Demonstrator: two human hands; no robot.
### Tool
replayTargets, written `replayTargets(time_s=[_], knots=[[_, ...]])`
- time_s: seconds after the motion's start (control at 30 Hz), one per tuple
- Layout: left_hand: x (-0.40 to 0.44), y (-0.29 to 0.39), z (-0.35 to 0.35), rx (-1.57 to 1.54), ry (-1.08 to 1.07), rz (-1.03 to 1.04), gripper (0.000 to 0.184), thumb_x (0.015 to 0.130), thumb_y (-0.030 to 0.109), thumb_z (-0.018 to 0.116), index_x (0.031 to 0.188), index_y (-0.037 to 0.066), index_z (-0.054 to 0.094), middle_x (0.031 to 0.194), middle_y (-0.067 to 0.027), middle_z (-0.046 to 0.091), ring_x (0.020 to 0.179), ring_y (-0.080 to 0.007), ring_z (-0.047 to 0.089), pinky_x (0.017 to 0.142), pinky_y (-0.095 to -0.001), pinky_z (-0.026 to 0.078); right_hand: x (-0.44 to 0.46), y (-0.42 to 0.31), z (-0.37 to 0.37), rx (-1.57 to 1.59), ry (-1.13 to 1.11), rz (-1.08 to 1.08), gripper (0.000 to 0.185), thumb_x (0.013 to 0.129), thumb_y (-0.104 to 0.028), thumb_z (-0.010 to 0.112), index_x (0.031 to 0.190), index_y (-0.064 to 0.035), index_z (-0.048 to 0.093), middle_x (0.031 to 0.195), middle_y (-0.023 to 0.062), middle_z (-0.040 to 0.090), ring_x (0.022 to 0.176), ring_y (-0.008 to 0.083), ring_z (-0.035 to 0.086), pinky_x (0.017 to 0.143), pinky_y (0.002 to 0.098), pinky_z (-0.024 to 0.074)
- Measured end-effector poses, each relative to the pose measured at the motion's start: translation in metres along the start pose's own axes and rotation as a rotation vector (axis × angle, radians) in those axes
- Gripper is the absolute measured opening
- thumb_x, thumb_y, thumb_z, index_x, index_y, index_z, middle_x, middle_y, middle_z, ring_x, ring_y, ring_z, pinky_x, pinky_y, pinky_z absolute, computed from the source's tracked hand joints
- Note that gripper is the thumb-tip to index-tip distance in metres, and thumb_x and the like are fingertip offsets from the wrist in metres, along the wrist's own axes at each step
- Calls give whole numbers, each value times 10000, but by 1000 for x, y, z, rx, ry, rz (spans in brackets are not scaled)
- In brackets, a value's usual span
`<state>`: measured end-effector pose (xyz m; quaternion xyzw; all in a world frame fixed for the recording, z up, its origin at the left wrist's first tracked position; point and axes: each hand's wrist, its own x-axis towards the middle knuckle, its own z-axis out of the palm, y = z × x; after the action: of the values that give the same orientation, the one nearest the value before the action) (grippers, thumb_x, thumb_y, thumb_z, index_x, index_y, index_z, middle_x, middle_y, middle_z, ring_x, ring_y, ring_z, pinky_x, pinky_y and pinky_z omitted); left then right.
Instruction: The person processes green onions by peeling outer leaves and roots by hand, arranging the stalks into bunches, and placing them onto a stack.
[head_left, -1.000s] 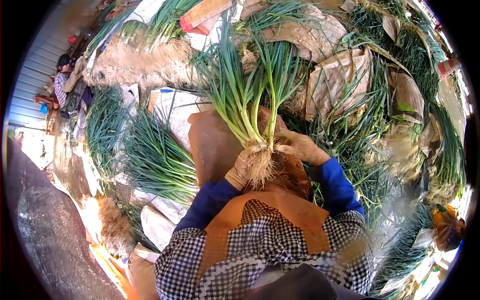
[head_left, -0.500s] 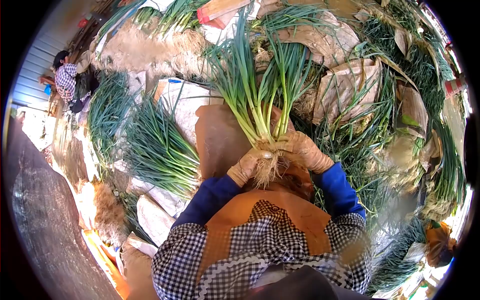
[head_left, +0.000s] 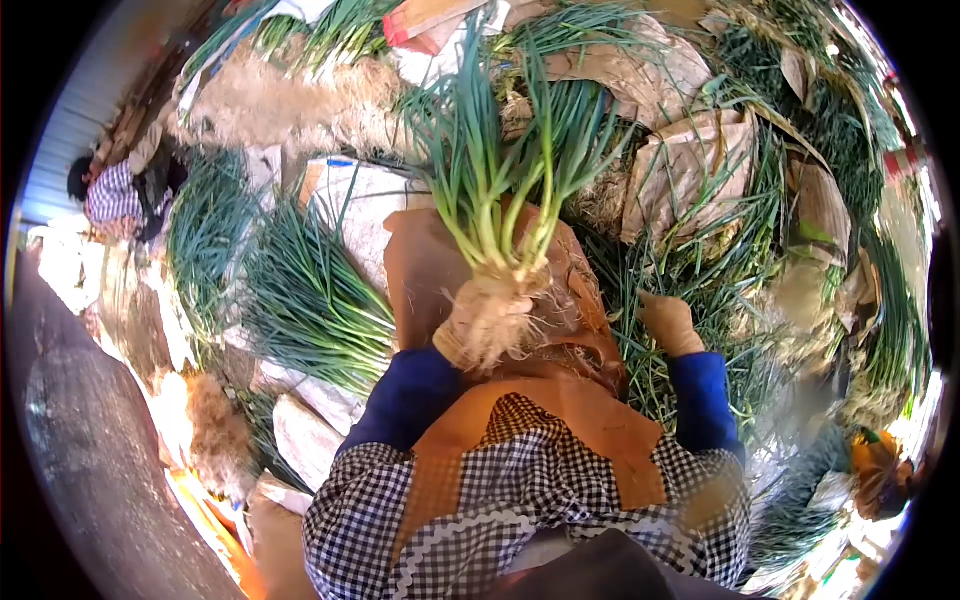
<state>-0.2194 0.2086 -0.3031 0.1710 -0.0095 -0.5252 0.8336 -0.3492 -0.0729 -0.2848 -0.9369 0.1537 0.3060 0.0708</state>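
Observation:
A bunch of green onions point(head_left: 490, 215) stands upright over the brown apron, leaves pointing away from me and pale roots hanging down. My left hand point(head_left: 480, 325) is wrapped round its root end, partly covered by the roots. My right hand point(head_left: 668, 322) is apart from the bunch, over loose green onions point(head_left: 725, 265) on the right. Its fingers are bent together at the edge of the leaves; whether they pinch a stalk is too small to tell. Left of the apron lies a neat pile of green onions point(head_left: 315, 300).
Brown sacking point(head_left: 690, 175) lies among onions at the upper right. Bundles with matted roots point(head_left: 290, 105) are at the upper left. A person in a checked shirt point(head_left: 115, 195) is at the far left. A grey surface point(head_left: 90, 430) fills the lower left.
My right hand has let go of the root end and moved right to the loose onions. My left hand still holds the bunch, now with its fingers closed under the roots.

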Motion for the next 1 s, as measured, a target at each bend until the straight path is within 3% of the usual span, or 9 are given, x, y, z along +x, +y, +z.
replayTargets(time_s=[0.13, 0.43, 0.53, 0.6, 0.67, 0.77, 0.9, 0.97, 1.0], knots=[[5, 66, 86, -369, -454, -176, 433, 896, 187, 466, 1312, 115, 370, 1219, -131, 481, 572, -80, 479, 417, -159, 448, 3, -61, -59, 1085, 421, -720, 523, 913, -362, 425, 1316, -32, 374, 1219, 137, 512, 1084, 213, 508, 920, 337, 396], [-57, 107, 217, -316, -125, 229, 633, 762, 79, 590, 1293, -73, 280, 1057, -149, 556, 560, -87, 497, 428, -175, 466, -35, -137, -104, 1497, -474, -1704, 327, 928, -289, 426, 927, -5, 586, 753, 60, 587, 619, 91, 493, 592, 243, 411], [-77, 126, 217, -397, -165, 306, 731, 682, -28, 596, 1314, -81, 234, 1054, -131, 556, 591, -123, 498, 440, -197, 480, -29, -74, -88, 1589, -56, -1566, 355, 874, -346, 507, 869, -6, 609, 700, 61, 592, 621, 117, 526, 547, 271, 425], [-89, 135, 214, -390, -204, 355, 719, 676, -51, 595, 1307, -74, 251, 978, -117, 559, 604, -129, 500, 453, -195, 479, 13, -22, -63, 1208, -109, -905, 283, 820, -331, 583, 840, -51, 620, 719, 104, 618, 715, 243, 619, 627, 344, 480], [-97, 140, 212, -384, -263, 364, 679, 691, -49, 595, 1293, -64, 281, 845, -94, 555, 615, -128, 504, 468, -188, 475, 35, -17, -45, -25, 329, -152, 337, 772, -346, 636, 924, -46, 619, 813, 132, 629, 792, 275, 623, 696, 355, 490], [-94, 141, 215, -369, -301, 324, 567, 731, -25, 575, 1250, -34, 347, 758, -64, 521, 601, -116, 501, 482, -199, 470, 25, -75, -98, 538, 628, -748, 484, 807, -341, 598, 1209, -87, 504, 1118, 116, 585, 951, 297, 585, 784, 342, 477], [-106, 151, 225, -315, -292, 350, 525, 751, 8, 562, 1237, -18, 365, 774, -57, 519, 613, -110, 500, 489, -201, 467, 53, -211, -175, 603, 850, -1250, 333, 874, -330, 521, 1032, -39, 555, 894, 107, 591, 755, 216, 564, 654, 319, 433], [-117, 156, 229, -282, -287, 377, 505, 760, 25, 556, 1230, -10, 375, 782, -53, 517, 619, -107, 499, 492, -201, 465, 71, -272, -181, 1330, 570, -1463, 282, 895, -280, 492, 853, -19, 592, 684, 66, 549, 552, 177, 510, 515, 297, 394], [-124, 161, 228, -263, -284, 397, 495, 765, 33, 553, 1227, -6, 379, 786, -51, 517, 622, -105, 498, 494, -202, 464, 57, -291, -192, 1746, -45, -1343, 251, 903, -245, 485, 833, -29, 592, 642, 37, 522, 531, 144, 492, 512, 275, 388]])
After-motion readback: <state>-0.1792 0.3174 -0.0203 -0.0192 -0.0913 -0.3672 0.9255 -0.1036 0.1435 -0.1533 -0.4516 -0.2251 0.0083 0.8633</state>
